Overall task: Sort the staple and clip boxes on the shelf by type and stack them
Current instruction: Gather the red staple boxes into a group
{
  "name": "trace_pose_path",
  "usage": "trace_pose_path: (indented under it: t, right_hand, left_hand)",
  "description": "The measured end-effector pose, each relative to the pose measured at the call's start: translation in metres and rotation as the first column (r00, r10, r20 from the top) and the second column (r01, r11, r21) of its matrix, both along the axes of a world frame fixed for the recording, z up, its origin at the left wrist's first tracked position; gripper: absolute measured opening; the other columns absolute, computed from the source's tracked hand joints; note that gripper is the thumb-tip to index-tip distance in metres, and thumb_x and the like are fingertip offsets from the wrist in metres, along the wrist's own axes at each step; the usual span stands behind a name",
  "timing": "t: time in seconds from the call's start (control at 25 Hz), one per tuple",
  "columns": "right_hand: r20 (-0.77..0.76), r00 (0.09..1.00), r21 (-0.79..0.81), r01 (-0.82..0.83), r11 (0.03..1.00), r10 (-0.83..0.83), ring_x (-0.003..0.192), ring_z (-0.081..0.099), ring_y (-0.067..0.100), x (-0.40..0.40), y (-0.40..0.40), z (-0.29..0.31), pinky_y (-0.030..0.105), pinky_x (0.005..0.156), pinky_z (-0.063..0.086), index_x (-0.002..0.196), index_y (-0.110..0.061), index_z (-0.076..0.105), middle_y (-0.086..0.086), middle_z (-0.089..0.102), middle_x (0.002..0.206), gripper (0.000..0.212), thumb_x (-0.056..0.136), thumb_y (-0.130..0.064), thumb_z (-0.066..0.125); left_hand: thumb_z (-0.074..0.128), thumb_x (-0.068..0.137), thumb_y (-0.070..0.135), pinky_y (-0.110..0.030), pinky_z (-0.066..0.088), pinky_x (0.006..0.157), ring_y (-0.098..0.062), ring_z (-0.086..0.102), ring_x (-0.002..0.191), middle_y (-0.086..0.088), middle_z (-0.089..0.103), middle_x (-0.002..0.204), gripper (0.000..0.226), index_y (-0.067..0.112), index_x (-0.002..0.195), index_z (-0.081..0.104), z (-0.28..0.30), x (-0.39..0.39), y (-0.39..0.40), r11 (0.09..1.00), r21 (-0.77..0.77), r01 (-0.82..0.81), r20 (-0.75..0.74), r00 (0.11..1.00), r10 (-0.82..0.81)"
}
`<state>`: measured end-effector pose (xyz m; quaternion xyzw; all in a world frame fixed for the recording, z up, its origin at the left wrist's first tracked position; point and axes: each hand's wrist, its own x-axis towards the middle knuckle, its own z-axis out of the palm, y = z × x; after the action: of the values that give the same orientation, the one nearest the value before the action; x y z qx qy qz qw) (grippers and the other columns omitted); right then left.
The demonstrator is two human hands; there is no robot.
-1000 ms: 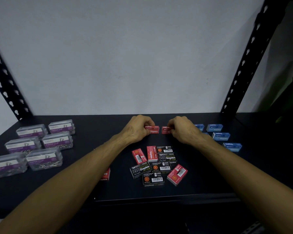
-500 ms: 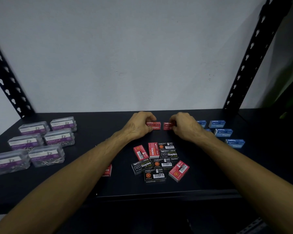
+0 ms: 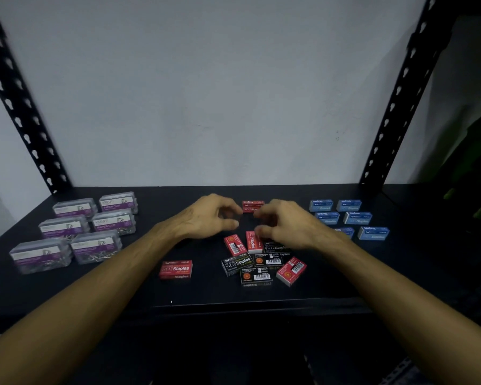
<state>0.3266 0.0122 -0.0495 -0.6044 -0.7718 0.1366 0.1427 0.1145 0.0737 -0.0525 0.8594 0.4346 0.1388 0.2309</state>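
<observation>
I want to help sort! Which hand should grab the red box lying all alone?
Probably the left hand. The lone red box lies beside the left forearm, while the right hand hovers over the mixed pile.

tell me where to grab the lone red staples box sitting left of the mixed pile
Pinch the lone red staples box across its two long side faces, coming from above. It lies flat, label up, with bare shelf all around, so nothing blocks fingers on either side. The left hand looks nearer.

Left hand: bare, no glove | Right hand: bare, no glove | Forearms: bare, no sleeves in view
</observation>
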Motion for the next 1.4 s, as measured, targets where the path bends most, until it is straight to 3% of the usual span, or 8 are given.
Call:
trace_pose_path:
  t: [0.12,0.24,0.36,0.64,0.76,0.96,1.12,1.4]
  right_hand:
    - [0.028,0.999,-0.094,-0.032,0.995,0.035,0.118,0.058,0.011,-0.007,-0.004,-0.006,0.025,0.094,0.045,0.141,-0.015,0.052,0.000,0.057,0.140,0.058,0.090,-0.039,0.067]
    - [0.069,0.997,-0.143,-0.031,0.989,0.041,0.119,0.056,0.013,-0.010,-0.004,-0.007,0.024,0.091,0.041,0.143,-0.016,0.050,0.001,0.054,0.142,0.061,0.089,-0.039,0.066]
    - [0.075,0.997,-0.183,-0.022,0.983,0.036,0.111,0.057,0.012,-0.010,-0.005,-0.003,0.025,0.089,0.044,0.142,-0.016,0.050,0.000,0.055,0.137,0.059,0.090,-0.039,0.065]
    - [-0.088,0.996,-0.194,-0.002,0.981,-0.015,0.089,0.066,0.010,-0.005,-0.007,-0.009,0.037,0.083,0.057,0.116,-0.027,0.059,-0.008,0.065,0.105,0.042,0.079,-0.040,0.076]
    - [-0.159,0.987,-0.168,0.008,0.986,-0.035,0.087,0.065,0.009,-0.004,-0.006,-0.012,0.036,0.081,0.057,0.106,-0.029,0.057,-0.008,0.064,0.100,0.038,0.076,-0.035,0.081]
    - [-0.267,0.962,-0.141,0.029,0.990,-0.066,0.093,0.064,0.011,-0.005,-0.004,-0.015,0.037,0.084,0.056,0.099,-0.029,0.058,-0.007,0.065,0.102,0.035,0.074,-0.025,0.083]
    - [-0.344,0.937,-0.099,0.030,0.995,-0.063,0.087,0.067,0.013,-0.005,-0.003,-0.018,0.037,0.080,0.058,0.099,-0.025,0.057,-0.004,0.066,0.097,0.033,0.077,-0.015,0.081]
    - [-0.344,0.938,-0.019,0.029,0.999,-0.034,0.082,0.067,0.008,-0.007,-0.004,-0.022,0.033,0.077,0.058,0.099,-0.029,0.056,-0.007,0.067,0.092,0.034,0.079,-0.017,0.080]
  left_hand:
    - [0.061,0.095,0.032,-0.027,0.046,0.098,-0.001,0.057,0.110,0.012,0.064,0.124,0.030,0.029,0.124,0.064,-0.001,-0.007,-0.011,0.995,-0.080,0.055,-0.051,0.997,-0.059]
    - [0.060,0.095,0.030,-0.011,0.037,0.079,0.005,0.051,0.095,0.013,0.056,0.119,0.036,0.029,0.132,0.059,0.001,-0.008,-0.021,0.985,-0.125,0.119,-0.147,0.980,-0.137]
    - [0.061,0.095,0.024,-0.008,0.034,0.075,0.005,0.048,0.091,0.017,0.049,0.113,0.041,0.027,0.135,0.056,0.005,-0.008,-0.023,0.973,-0.171,0.155,-0.192,0.963,-0.187]
    - [0.070,0.088,0.030,-0.024,0.046,0.086,-0.007,0.052,0.099,0.008,0.052,0.112,0.035,0.024,0.121,0.063,-0.001,-0.013,-0.018,0.987,-0.077,0.143,-0.228,0.961,-0.158]
    - [0.069,0.088,0.034,-0.018,0.043,0.074,-0.004,0.053,0.089,0.011,0.054,0.103,0.027,0.023,0.113,0.068,-0.006,-0.017,-0.014,0.989,-0.055,0.134,-0.177,0.974,-0.142]
    - [0.058,0.094,0.043,-0.023,0.045,0.083,-0.007,0.056,0.097,0.010,0.057,0.107,0.028,0.025,0.112,0.070,-0.009,-0.023,-0.006,0.993,-0.068,0.099,-0.171,0.979,-0.109]
    - [0.050,0.099,0.039,-0.022,0.046,0.071,-0.010,0.063,0.086,0.004,0.067,0.096,0.028,0.020,0.103,0.071,-0.009,-0.022,-0.004,0.995,-0.093,0.032,-0.104,0.994,-0.041]
    - [0.053,0.099,0.031,-0.017,0.046,0.064,-0.005,0.064,0.072,0.015,0.064,0.082,0.021,0.023,0.112,0.068,-0.006,-0.016,-0.005,0.998,-0.064,0.021,-0.058,0.998,-0.024]
